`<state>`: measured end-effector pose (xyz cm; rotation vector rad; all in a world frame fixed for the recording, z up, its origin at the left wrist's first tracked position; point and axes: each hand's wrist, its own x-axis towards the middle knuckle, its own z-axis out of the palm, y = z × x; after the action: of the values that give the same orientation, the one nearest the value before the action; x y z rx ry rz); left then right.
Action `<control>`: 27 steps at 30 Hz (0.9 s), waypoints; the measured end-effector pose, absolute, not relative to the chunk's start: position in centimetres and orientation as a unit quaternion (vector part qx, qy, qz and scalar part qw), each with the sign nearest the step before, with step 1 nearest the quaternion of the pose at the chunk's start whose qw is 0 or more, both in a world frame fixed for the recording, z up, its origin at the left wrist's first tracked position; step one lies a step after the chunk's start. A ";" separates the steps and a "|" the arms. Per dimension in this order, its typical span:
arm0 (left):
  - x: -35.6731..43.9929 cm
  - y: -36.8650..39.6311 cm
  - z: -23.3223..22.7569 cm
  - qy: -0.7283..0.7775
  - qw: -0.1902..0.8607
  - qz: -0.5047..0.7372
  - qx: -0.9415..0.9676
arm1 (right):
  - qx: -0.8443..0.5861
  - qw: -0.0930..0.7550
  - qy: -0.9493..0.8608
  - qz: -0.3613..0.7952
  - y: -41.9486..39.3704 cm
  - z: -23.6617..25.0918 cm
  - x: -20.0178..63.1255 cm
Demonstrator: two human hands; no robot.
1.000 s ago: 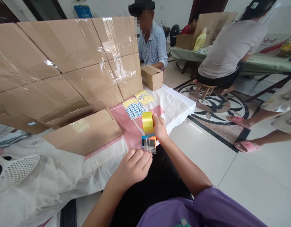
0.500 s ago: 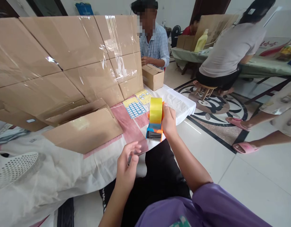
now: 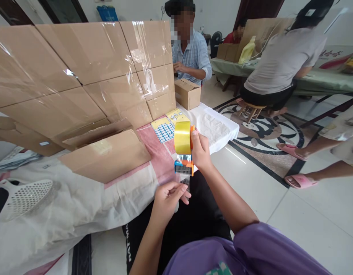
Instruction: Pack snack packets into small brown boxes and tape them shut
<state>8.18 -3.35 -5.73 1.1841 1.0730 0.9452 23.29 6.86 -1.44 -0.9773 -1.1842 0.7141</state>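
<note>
My right hand is closed round the orange handle of a tape dispenser, which carries a big yellow roll of tape. A short clear strip of tape hangs from the dispenser's cutter. Its free end is pinched between the thumb and fingers of my left hand. Both hands are over my lap at the table's edge. To their left, a cardboard box lies on the table with its long upper side open; neither hand touches it.
A wall of taped cardboard boxes stands at the back left. A small closed box sits near a seated person in a checked shirt. A white perforated object lies at left. Other people are at the right.
My left hand has moved up and right to the dispenser and taken hold of the tape end. A short length of tape now extends from the cutter. The dispenser has shifted slightly left.
</note>
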 end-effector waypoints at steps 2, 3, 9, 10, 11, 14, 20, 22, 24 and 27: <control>8.3 -4.0 -5.4 0.470 0.596 0.416 0.501 | -0.431 0.662 -0.532 0.305 6.9 -1.5 23.3; 8.3 -4.4 -5.3 0.476 0.595 0.420 0.494 | -0.433 0.659 -0.533 0.308 6.9 -1.5 23.2; 8.4 -6.2 -4.6 0.522 0.577 0.432 0.456 | -0.446 0.650 -0.520 0.330 6.7 -1.3 22.0; 8.4 -6.4 -4.5 0.524 0.575 0.432 0.456 | -0.447 0.653 -0.516 0.329 6.7 -1.2 21.9; 8.5 -6.6 -4.4 0.525 0.573 0.434 0.456 | -0.448 0.655 -0.513 0.328 6.8 -1.1 21.8; 8.8 -7.2 -4.3 0.535 0.562 0.445 0.446 | -0.447 0.652 -0.514 0.334 6.7 -0.7 21.6; 8.9 -8.1 -4.1 0.543 0.557 0.453 0.435 | -0.445 0.639 -0.515 0.359 6.2 -0.4 21.2; 8.8 -8.5 -4.1 0.547 0.556 0.452 0.433 | -0.441 0.642 -0.513 0.361 6.1 -0.7 21.0; 8.7 -9.0 -4.2 0.552 0.555 0.452 0.427 | -0.440 0.641 -0.509 0.370 6.0 -1.0 20.8; 8.4 -9.7 -4.6 0.550 0.563 0.449 0.422 | -0.446 0.637 -0.500 0.382 5.9 -1.3 20.6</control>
<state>8.43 -9.72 -4.63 0.9944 1.2957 1.0577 20.60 5.90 -1.26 -1.0179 -1.1416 0.8721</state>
